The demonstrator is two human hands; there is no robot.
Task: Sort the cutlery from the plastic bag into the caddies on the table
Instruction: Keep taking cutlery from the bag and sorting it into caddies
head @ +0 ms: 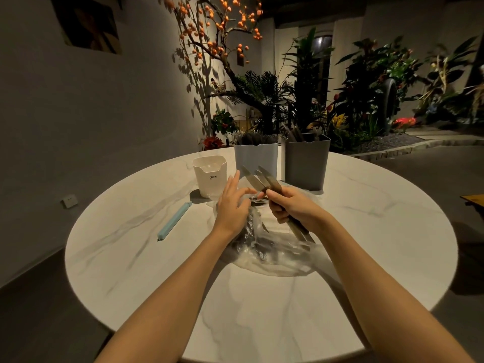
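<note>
A clear plastic bag [272, 255] with dark cutlery inside lies crumpled in the middle of the round table. My right hand [293, 209] grips a bundle of knives [258, 179] above the bag, blades pointing away toward the caddies. My left hand [231, 203] hovers over the bag's left part with fingers spread and relaxed, its fingertips near the knives. Three caddies stand behind the bag: a cream one [209, 176] that looks empty, a light blue one [256, 157] with cutlery in it, and a grey one [306, 163] with several pieces sticking up.
A light blue bag clip [174, 221] lies on the marble table [125, 258] to the left of the bag. Behind the table are plants and a tree with orange fruits [217, 40]. The room is dim.
</note>
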